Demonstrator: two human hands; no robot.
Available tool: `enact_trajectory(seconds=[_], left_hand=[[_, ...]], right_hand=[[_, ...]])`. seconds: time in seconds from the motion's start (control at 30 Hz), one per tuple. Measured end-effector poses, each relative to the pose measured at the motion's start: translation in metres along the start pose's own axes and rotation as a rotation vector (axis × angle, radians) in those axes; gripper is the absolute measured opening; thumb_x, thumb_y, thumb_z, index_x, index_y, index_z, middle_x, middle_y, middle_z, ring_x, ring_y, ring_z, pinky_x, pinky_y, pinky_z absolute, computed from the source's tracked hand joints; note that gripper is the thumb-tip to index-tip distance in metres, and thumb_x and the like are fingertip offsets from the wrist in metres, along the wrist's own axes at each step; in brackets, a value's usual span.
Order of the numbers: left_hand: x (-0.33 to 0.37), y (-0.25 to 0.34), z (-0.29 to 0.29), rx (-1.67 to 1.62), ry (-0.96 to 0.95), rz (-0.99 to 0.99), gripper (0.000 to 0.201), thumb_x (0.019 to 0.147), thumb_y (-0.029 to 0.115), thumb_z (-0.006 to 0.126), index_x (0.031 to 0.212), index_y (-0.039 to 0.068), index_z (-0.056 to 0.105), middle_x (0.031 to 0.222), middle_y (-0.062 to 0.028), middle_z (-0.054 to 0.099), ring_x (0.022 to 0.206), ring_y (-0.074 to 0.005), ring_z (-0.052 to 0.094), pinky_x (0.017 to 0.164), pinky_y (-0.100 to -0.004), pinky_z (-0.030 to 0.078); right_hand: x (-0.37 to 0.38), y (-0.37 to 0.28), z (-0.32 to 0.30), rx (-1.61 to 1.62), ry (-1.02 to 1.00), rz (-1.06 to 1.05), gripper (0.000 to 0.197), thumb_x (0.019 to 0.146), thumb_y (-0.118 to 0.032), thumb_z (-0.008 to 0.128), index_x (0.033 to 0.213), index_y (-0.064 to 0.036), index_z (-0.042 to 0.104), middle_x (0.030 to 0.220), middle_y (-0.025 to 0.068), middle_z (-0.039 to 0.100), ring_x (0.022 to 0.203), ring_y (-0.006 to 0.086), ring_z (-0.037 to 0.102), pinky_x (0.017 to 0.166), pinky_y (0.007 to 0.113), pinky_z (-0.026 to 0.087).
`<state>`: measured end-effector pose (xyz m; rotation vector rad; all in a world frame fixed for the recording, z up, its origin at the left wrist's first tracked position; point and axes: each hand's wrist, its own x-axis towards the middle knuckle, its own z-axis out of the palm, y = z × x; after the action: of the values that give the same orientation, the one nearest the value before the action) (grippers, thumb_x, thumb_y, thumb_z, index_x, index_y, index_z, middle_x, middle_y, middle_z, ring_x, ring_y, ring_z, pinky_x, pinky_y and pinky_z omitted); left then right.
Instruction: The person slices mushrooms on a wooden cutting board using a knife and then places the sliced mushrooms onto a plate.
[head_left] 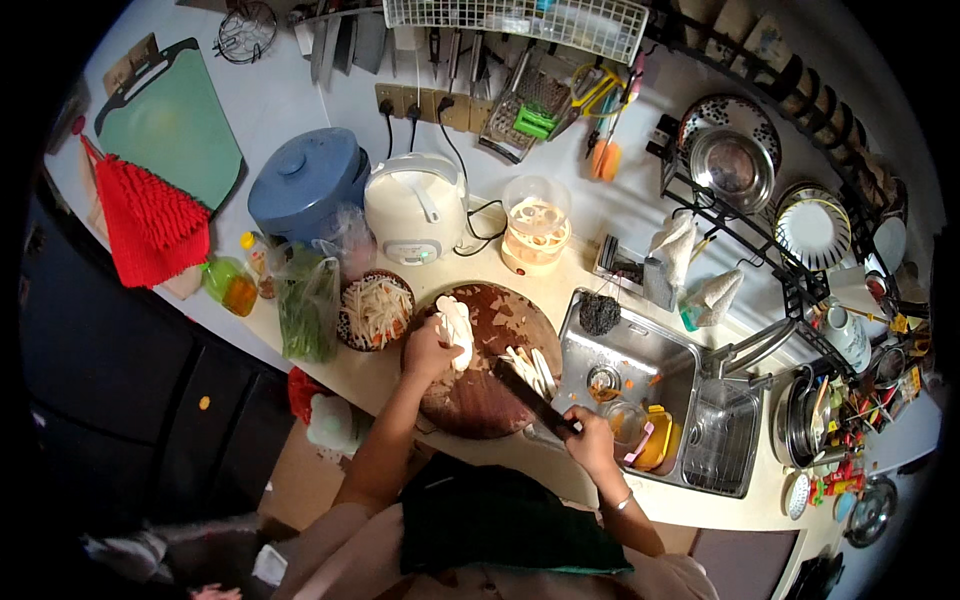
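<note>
White slices (456, 325), smooth, oblong, left hand (431, 350) gripping them, right hand (591, 441) clasping flat dark knife (529, 393), round wooden board (480, 408)

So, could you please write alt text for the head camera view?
A person's left hand touches pale slices on a round wooden chopping board while the right hand holds a dark-bladed knife beside cut pale strips. A bowl of similar strips stands to the board's left, a metal sink to its right.

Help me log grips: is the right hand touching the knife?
Touching. The head view shows the right hand wrapped around one end of the knife.
</note>
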<state>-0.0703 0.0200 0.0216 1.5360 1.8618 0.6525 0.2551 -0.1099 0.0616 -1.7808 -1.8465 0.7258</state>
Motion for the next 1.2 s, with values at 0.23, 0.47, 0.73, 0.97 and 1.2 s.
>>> enact_trajectory(seconds=[0.23,0.47,0.73,0.97,1.2], left_hand=[[-0.008,-0.012,-0.006,-0.334,0.300,-0.049,0.038,0.085,0.011,0.072,0.120,0.002,0.061,0.099,-0.0152,0.072,0.084,-0.0253,0.070,0.073,-0.0384,0.056],[-0.052,0.015,0.028,-0.567,-0.382,0.127,0.017,0.095,0.009,0.061,0.107,0.010,0.072,0.096,-0.0038,0.071,0.075,-0.0132,0.065,0.061,-0.0256,0.053],[-0.089,0.030,0.075,0.076,0.135,0.625,0.026,0.077,0.018,0.075,0.101,0.008,0.071,0.099,-0.0089,0.058,0.105,-0.0328,0.052,0.086,-0.0436,0.047],[-0.096,0.003,0.091,-0.053,0.053,0.726,0.021,0.083,0.016,0.070,0.100,0.004,0.070,0.103,-0.0095,0.062,0.100,-0.0304,0.055,0.088,-0.0401,0.046],[-0.098,0.002,0.093,-0.079,0.091,0.754,0.017,0.083,0.011,0.069,0.097,0.003,0.071,0.102,-0.0109,0.065,0.097,-0.0315,0.057,0.086,-0.0402,0.048]], right_hand=[[0.014,-0.008,0.001,-0.152,-0.028,-0.002,0.019,0.078,-0.016,0.071,0.094,-0.0080,0.066,0.091,0.0166,0.070,0.085,0.0383,0.067,0.072,0.048,0.053],[0.014,-0.004,0.007,-0.276,-0.094,-0.036,0.026,0.083,-0.021,0.069,0.104,-0.0069,0.064,0.091,0.0200,0.069,0.085,0.0406,0.066,0.074,0.050,0.053],[0.012,-0.010,0.009,-0.385,-0.136,-0.081,0.022,0.087,-0.020,0.064,0.103,-0.0053,0.060,0.096,0.0196,0.068,0.083,0.0402,0.067,0.071,0.050,0.054],[0.007,-0.020,0.005,-0.442,-0.164,-0.158,0.022,0.088,-0.019,0.062,0.107,-0.0097,0.057,0.093,0.0173,0.067,0.079,0.0406,0.066,0.066,0.051,0.052],[0.003,-0.034,-0.002,-0.533,-0.190,-0.195,0.028,0.080,-0.009,0.060,0.108,-0.0109,0.060,0.096,0.0134,0.067,0.078,0.0373,0.069,0.064,0.046,0.055]])
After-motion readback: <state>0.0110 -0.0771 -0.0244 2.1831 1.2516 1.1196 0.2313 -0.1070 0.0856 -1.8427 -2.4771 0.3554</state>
